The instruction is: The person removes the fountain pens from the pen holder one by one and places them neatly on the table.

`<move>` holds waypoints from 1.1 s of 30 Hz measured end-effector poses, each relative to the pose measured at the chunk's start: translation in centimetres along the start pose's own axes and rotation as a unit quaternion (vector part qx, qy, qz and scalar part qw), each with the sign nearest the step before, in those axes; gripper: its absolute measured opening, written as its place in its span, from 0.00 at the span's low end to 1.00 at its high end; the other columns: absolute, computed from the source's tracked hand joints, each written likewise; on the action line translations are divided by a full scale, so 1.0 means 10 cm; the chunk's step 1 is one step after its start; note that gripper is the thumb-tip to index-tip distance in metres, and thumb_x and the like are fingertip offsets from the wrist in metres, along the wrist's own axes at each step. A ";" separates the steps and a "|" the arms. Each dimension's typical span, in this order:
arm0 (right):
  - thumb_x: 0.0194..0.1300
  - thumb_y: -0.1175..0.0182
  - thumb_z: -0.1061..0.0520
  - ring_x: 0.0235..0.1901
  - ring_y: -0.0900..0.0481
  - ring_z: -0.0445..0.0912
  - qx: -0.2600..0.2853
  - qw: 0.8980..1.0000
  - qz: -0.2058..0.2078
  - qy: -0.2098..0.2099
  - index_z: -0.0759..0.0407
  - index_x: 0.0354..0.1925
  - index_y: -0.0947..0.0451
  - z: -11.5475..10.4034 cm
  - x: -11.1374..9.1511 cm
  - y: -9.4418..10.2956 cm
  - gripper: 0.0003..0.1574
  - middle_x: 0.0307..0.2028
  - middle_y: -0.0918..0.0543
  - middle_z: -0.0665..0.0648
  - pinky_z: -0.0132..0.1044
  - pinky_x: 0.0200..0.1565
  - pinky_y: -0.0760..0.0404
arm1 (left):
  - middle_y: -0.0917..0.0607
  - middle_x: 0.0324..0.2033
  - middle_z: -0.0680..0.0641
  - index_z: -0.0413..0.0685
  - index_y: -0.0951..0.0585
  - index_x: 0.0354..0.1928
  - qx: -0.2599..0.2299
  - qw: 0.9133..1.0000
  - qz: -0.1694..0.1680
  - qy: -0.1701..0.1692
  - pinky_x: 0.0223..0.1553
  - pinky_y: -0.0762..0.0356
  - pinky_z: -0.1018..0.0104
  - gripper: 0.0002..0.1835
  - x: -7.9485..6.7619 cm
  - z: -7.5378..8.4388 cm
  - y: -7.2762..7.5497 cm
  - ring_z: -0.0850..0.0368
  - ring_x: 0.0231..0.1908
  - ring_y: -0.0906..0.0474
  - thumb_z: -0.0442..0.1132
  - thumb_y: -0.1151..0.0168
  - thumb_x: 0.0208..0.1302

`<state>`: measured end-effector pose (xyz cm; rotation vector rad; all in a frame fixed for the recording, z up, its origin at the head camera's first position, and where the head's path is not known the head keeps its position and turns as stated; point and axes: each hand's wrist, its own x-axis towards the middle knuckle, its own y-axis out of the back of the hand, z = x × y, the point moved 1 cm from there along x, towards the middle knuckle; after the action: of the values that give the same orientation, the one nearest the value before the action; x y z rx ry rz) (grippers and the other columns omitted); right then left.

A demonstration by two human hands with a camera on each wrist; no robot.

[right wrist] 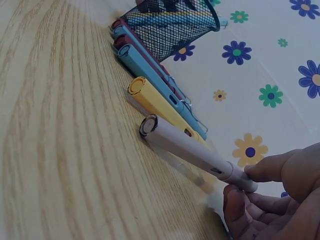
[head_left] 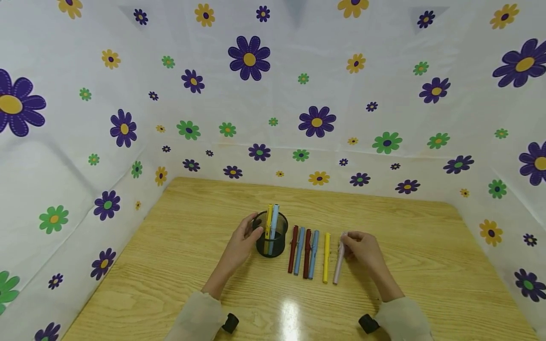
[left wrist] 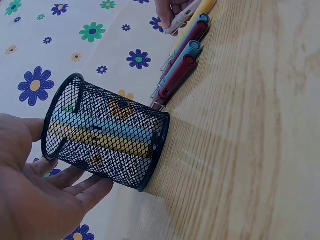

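Observation:
A black mesh pen cup (head_left: 278,247) stands upright on the table, with a yellow pen (head_left: 268,218) and a light blue pen (head_left: 275,215) inside. My left hand (head_left: 239,244) holds the cup from its left side, thumb and fingers spread around the mesh. Between thumb and fingers, my right hand (head_left: 363,247) pinches the cap end of a pale pink pen (right wrist: 185,147); its other end points toward me. Left of that pen lies a yellow pen (head_left: 326,260). Two dark red pens (head_left: 292,251) and two blue pens (head_left: 313,255) alternate nearer the cup.
The wooden table (head_left: 170,284) carries everything. A white cloth (head_left: 281,99) with printed flowers encloses it at the back and both sides. Near each sleeve is a small black object, one on the left (head_left: 230,323) and one on the right (head_left: 368,323).

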<state>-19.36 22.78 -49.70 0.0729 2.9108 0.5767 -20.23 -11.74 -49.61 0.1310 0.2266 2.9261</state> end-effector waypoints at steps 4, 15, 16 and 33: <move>0.77 0.42 0.60 0.27 0.19 0.44 -0.013 1.000 0.005 0.006 0.81 0.62 0.27 -0.02 0.00 -0.02 0.27 0.33 0.14 0.62 0.34 0.28 0.17 | 0.39 0.76 0.31 0.40 0.43 0.80 0.000 1.000 -0.001 0.001 0.73 0.42 0.40 0.35 0.00 0.00 -0.01 0.35 0.76 0.45 0.47 0.46 0.82; 0.75 0.39 0.60 0.23 0.19 0.45 -0.039 0.999 0.010 0.021 0.83 0.57 0.24 -0.07 0.02 -0.07 0.25 0.28 0.15 0.61 0.35 0.25 0.17 | 0.41 0.76 0.30 0.40 0.42 0.80 0.002 1.000 0.004 0.003 0.74 0.44 0.40 0.35 -0.01 0.00 0.00 0.34 0.76 0.47 0.47 0.46 0.81; 0.75 0.39 0.60 0.23 0.19 0.45 -0.044 0.999 0.010 0.021 0.83 0.56 0.24 -0.07 0.03 -0.08 0.24 0.28 0.15 0.61 0.35 0.25 0.17 | 0.41 0.76 0.30 0.40 0.42 0.80 0.003 1.000 0.004 0.004 0.74 0.44 0.40 0.35 -0.01 -0.01 0.00 0.34 0.76 0.48 0.47 0.45 0.81; 0.73 0.39 0.61 0.22 0.19 0.44 -0.057 0.998 0.015 0.017 0.82 0.53 0.21 -0.05 0.07 -0.11 0.21 0.26 0.15 0.61 0.33 0.24 0.18 | 0.44 0.77 0.31 0.41 0.43 0.80 -0.002 1.000 0.005 0.004 0.74 0.45 0.41 0.34 0.00 0.00 -0.01 0.35 0.77 0.49 0.46 0.46 0.82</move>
<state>-20.14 21.67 -49.79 0.0928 2.9069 0.7533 -20.25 -11.67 -49.65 0.1189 0.2230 2.9370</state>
